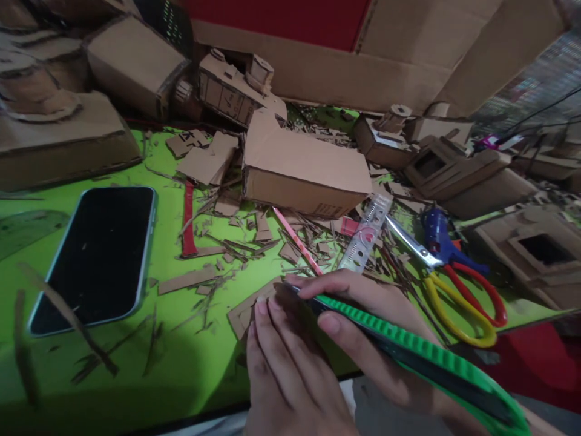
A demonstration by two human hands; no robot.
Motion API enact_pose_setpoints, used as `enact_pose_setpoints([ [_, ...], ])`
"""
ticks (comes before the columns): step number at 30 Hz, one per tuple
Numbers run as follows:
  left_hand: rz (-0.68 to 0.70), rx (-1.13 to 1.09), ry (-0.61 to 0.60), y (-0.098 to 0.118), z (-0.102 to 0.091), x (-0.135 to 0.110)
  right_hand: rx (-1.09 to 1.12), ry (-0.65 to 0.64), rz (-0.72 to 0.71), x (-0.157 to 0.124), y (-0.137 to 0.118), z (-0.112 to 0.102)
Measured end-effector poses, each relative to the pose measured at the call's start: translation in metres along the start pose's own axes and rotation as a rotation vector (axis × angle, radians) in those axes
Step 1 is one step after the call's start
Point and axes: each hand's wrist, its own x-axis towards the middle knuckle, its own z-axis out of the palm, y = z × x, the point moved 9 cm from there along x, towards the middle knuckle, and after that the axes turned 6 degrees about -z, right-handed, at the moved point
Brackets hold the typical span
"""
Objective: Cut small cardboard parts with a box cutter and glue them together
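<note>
Partly hiding cardbd pc (240, 313), L hand (295, 369) grip unclear; R hand (394, 375) pinches green cutter (408, 341).

The cutter (402, 332) looked ribbed plastic, the cardboard (242, 313) matt and rough-edged, the phone (102, 248) glossy, the ruler (368, 233) clear plastic, the scissor blades (411, 243) shiny metal.
</note>
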Motion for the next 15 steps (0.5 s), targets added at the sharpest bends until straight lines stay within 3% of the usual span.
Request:
enact_pose_setpoints([
  [15,-0.014,0.031,-0.015,0.0009,0.0038,-0.0021,-0.003,0.023,0.024,-0.0071,0.0069,0.0045],
])
